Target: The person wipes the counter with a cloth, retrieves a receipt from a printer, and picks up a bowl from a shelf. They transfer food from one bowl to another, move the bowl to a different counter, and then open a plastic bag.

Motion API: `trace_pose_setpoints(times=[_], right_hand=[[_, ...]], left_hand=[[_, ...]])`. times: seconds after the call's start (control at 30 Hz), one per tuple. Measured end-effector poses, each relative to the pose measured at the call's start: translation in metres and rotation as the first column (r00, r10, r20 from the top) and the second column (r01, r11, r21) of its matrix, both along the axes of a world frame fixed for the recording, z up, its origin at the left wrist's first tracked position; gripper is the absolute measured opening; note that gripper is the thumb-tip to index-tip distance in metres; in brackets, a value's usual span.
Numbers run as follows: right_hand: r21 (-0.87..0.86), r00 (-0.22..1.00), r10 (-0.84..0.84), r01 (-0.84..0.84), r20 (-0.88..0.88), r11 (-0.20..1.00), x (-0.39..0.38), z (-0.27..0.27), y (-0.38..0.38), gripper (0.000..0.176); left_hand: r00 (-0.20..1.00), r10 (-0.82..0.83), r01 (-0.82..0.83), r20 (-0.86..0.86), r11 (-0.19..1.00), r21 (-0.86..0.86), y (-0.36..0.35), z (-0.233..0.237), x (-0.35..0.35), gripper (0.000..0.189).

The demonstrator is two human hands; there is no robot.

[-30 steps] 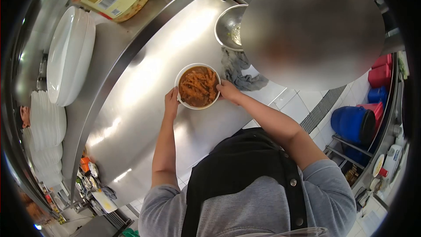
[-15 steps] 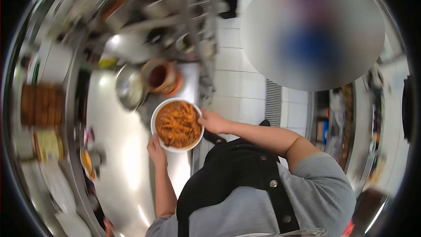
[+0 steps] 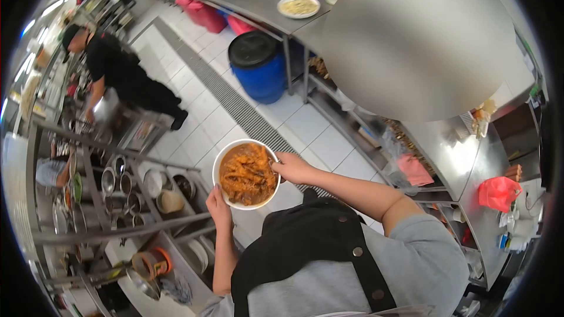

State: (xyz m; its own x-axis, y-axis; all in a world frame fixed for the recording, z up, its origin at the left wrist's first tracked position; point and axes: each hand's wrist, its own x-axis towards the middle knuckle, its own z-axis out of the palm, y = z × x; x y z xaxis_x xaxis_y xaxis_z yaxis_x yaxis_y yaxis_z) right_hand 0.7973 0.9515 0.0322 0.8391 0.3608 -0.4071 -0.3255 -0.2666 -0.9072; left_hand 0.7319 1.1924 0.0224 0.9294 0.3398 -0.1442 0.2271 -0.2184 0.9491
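A white bowl (image 3: 218, 167) of reddish-brown stew (image 3: 248, 175) with chunky pieces is held level in front of my apron. My left hand (image 3: 220, 206) is closed on the bowl's lower-left rim. On the opposite side, my right hand (image 3: 292, 168) grips the rim, thumb on top. The fingers under the bowl are hidden.
A metal rack (image 3: 120, 230) with pots stands on my left. Beyond it, a person in black (image 3: 120, 73) works at a stove. A floor drain (image 3: 205, 76) crosses the tiles. Right are a blue barrel (image 3: 258, 73) and steel counters with a plate (image 3: 298, 6).
My body and view have turned right, away from the steel counter towards the aisle. Both hands still hold the bowl, which is now over the floor instead of beside the counter.
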Motion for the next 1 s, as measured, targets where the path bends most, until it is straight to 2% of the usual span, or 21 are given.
trace_pose_setpoints(times=[0.03, 0.07, 0.23, 0.27, 0.33, 0.37, 0.4, 0.47, 0.53, 0.57, 0.67, 0.7, 0.8, 0.83, 0.87, 0.93, 0.97, 1.0], right_hand=[[-0.019, 0.997, -0.06, 0.059, -0.057, 0.998, 0.048, 0.022, -0.03, 0.034], [-0.063, 0.996, -0.084, 0.083, -0.013, 0.995, 0.049, 0.023, -0.059, 0.033], [0.085, 0.916, -0.396, 0.401, -0.064, 0.912, 0.1, -0.013, -0.168, 0.035], [0.054, 0.893, -0.44, 0.446, -0.095, 0.894, 0.119, 0.002, -0.178, 0.036], [0.068, 0.861, -0.498, 0.505, -0.102, 0.86, 0.146, 0.012, -0.215, 0.037], [0.069, 0.849, -0.517, 0.525, -0.109, 0.848, 0.157, 0.01, -0.231, 0.037], [0.068, 0.836, -0.536, 0.545, -0.119, 0.836, 0.171, 0.005, -0.249, 0.037], [0.071, 0.804, -0.574, 0.589, -0.155, 0.805, 0.202, 0.001, -0.278, 0.037], [0.055, 0.76, -0.621, 0.64, -0.194, 0.766, 0.236, 0.004, -0.297, 0.037], [0.069, 0.753, -0.632, 0.651, -0.186, 0.756, 0.255, -0.009, -0.311, 0.036], [0.053, 0.682, -0.704, 0.725, -0.197, 0.687, 0.311, -0.053, -0.341, 0.035], [0.046, 0.627, -0.757, 0.775, -0.185, 0.631, 0.331, -0.075, -0.348, 0.034], [0.035, 0.555, -0.82, 0.83, -0.139, 0.557, 0.388, -0.085, -0.354, 0.033], [0.059, 0.54, -0.824, 0.841, -0.172, 0.538, 0.406, -0.1, -0.359, 0.032], [0.06, 0.526, -0.831, 0.849, -0.18, 0.525, 0.416, -0.113, -0.361, 0.032], [0.063, 0.498, -0.845, 0.866, -0.194, 0.496, 0.449, -0.125, -0.367, 0.031], [0.049, 0.496, -0.847, 0.867, -0.194, 0.496, 0.461, -0.133, -0.368, 0.031], [0.034, 0.49, -0.852, 0.87, -0.184, 0.493, 0.475, -0.138, -0.369, 0.031]], left_hand=[[1.0, -0.003, 0.002, -0.017, 0.999, -0.036, -0.03, 0.017, 0.065, 0.039], [0.997, -0.072, 0.071, -0.017, 0.997, -0.021, -0.055, 0.013, 0.079, 0.039], [0.93, -0.359, 0.359, -0.084, 0.933, -0.014, -0.159, -0.01, 0.201, 0.039], [0.905, -0.415, 0.412, -0.094, 0.91, -0.057, -0.172, -0.006, 0.238, 0.039], [0.872, -0.488, 0.488, -0.029, 0.873, -0.022, -0.214, -0.014, 0.286, 0.04], [0.84, -0.539, 0.539, -0.061, 0.842, -0.011, -0.23, -0.019, 0.308, 0.04], [0.833, -0.548, 0.541, -0.075, 0.835, -0.101, -0.255, -0.009, 0.326, 0.039], [0.784, -0.62, 0.616, -0.027, 0.784, -0.077, -0.293, -0.019, 0.372, 0.038], [0.754, -0.655, 0.638, -0.058, 0.75, -0.172, -0.325, -0.033, 0.418, 0.037], [0.738, -0.671, 0.646, -0.07, 0.733, -0.211, -0.34, -0.037, 0.444, 0.037], [0.611, -0.791, 0.791, 0.016, 0.611, 0.017, -0.373, -0.081, 0.528, 0.037], [0.599, -0.801, 0.8, 0.007, 0.599, 0.029, -0.384, -0.101, 0.557, 0.037], [0.542, -0.84, 0.831, -0.018, 0.54, -0.133, -0.414, -0.101, 0.624, 0.035], [0.473, -0.88, 0.873, -0.035, 0.473, -0.119, -0.421, -0.113, 0.653, 0.035], [0.464, -0.883, 0.867, -0.072, 0.469, -0.165, -0.424, -0.123, 0.669, 0.035], [0.441, -0.886, 0.85, -0.141, 0.463, -0.252, -0.437, -0.115, 0.702, 0.036], [0.394, -0.91, 0.872, -0.131, 0.415, -0.26, -0.438, -0.133, 0.721, 0.042], [0.394, -0.906, 0.852, -0.154, 0.423, -0.309, -0.442, -0.132, 0.736, 0.043]])
